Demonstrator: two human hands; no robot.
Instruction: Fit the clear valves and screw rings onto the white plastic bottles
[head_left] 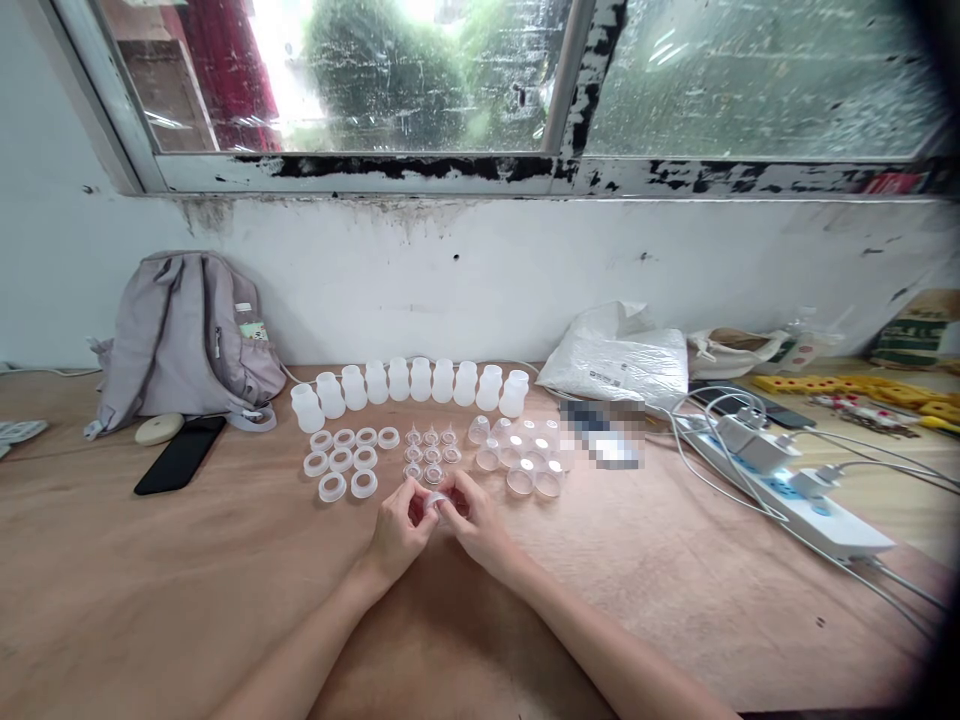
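A small translucent ring (436,499), like the baby bottle collars on the table, is pinched between my left hand (401,522) and my right hand (472,515). Fingers of both hands are closed around its edge and partly cover it; whether a teat sits inside it I cannot tell. Just beyond my fingertips stand several clear bottle teats (433,455) in short rows. Left of them lie several loose collars (341,460). Clear domed caps (521,478) are grouped to the right. Behind everything, frosted bottles (399,381) form a curved row.
A grey backpack (180,330), a black phone (180,457) and a round cream object (159,430) lie to the left. On the right are a white plastic package (619,355) and a power strip (832,525) with chargers and trailing cables. The wall and window rise behind the table.
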